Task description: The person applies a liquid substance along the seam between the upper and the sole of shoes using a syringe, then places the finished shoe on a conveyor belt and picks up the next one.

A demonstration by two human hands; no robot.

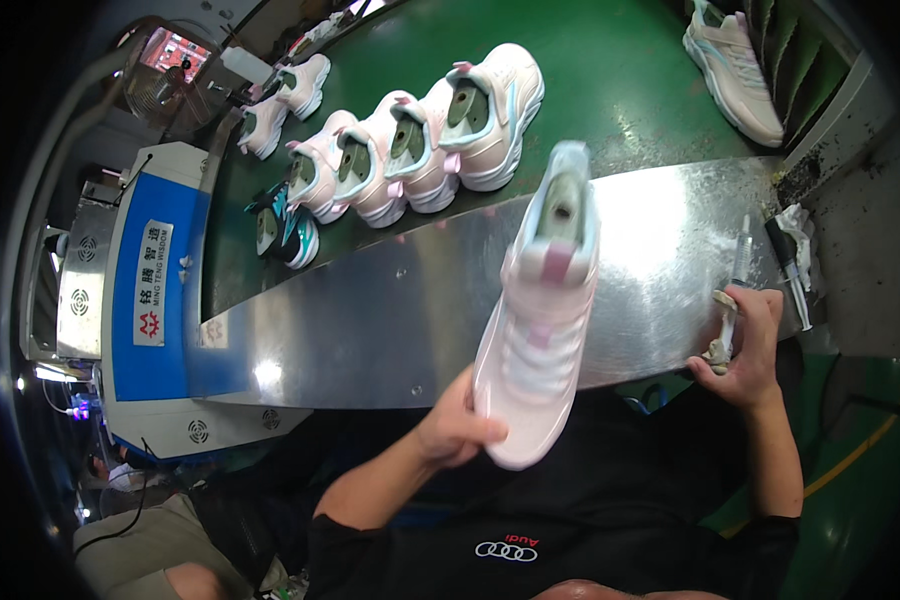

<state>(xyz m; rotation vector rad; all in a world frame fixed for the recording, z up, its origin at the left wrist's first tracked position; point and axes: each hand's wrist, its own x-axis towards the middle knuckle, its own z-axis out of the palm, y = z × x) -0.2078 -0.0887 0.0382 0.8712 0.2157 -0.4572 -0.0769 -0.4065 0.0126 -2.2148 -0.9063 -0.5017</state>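
Observation:
My left hand (452,424) is closed round the toe of a pale pink sneaker (540,345). The sneaker is tilted over the front of a steel ledge (370,320), its toe toward me and its opening facing away. Light blue lining and a green-grey insole show inside, with a pink tab at the tongue. To the right, my right hand (755,350) grips a whitish piece with lumpy beige ends (721,335) at the ledge's front edge. What that piece is, I cannot make out.
Several similar pink sneakers (430,150) line the green surface (600,60) behind the ledge. A dark sneaker with teal trim (292,235) stands at their left, another pink sneaker (735,75) far right. A syringe (743,250), black-handled tool (785,260) and crumpled tissue (798,232) lie right. A blue-and-white machine (155,290) stands left.

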